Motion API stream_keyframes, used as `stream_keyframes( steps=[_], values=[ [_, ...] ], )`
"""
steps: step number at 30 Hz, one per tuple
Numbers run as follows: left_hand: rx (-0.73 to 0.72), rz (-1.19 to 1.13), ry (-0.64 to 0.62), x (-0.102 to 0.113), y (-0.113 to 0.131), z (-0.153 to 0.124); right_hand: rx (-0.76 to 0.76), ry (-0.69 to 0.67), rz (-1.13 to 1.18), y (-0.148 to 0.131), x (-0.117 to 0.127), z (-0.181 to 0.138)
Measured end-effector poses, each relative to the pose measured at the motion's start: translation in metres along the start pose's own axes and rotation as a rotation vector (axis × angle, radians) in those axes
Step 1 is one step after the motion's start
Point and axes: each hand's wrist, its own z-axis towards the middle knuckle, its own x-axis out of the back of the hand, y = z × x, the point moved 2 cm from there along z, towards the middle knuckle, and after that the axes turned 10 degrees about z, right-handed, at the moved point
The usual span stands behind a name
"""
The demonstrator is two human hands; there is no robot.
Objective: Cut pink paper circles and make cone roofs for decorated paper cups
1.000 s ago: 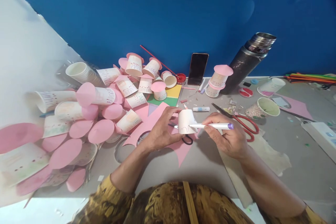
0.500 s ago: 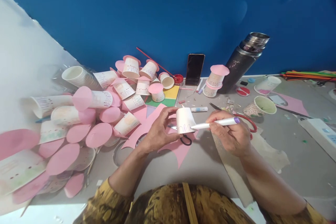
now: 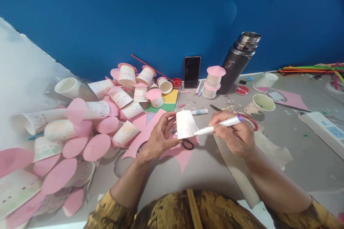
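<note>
A white paper cup, upside down, is held at its left side between the thumb and fingers of my left hand. A purple wavy line runs along the cup near its rim. My right hand grips a white marker with a purple end, and its tip touches the cup at the lower right. Beneath the cup lie cut pink paper and scissors, of which a black handle loop shows.
Many decorated cups with pink paper discs crowd the left. Behind stand a phone, two stacked cups and a dark thermos. A patterned cup, red-handled scissors and a power strip lie to the right.
The purple wavy line now shows more peaks, and the cup has turned slightly in my left hand. The view has shifted a little to the right.
</note>
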Motion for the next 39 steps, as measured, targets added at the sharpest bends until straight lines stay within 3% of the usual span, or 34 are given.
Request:
stream_keyframes(
  steps=[3, 14, 19, 28, 34, 39],
  values=[
    [0.016, -0.002, 0.010, 0.000, 0.003, 0.000, 0.000, 0.072, 0.005, 0.000, 0.002, 0.000],
    [-0.002, 0.073, 0.087, -0.001, 0.000, 0.003, -0.108, 0.082, 0.130, 0.000, 0.001, 0.002],
    [0.047, 0.068, 0.099, -0.002, -0.001, 0.001, -0.100, 0.261, 0.177, 0.003, 0.000, 0.003],
    [0.148, -0.119, -0.024, -0.012, -0.005, -0.005, -0.187, -0.068, -0.020, 0.011, -0.010, 0.007],
    [0.071, -0.066, -0.080, -0.012, 0.002, -0.005, -0.143, -0.113, -0.113, 0.011, -0.013, 0.007],
    [0.017, 0.118, -0.096, -0.001, 0.006, -0.005, -0.131, -0.192, -0.180, 0.013, -0.015, 0.007]
  ],
)
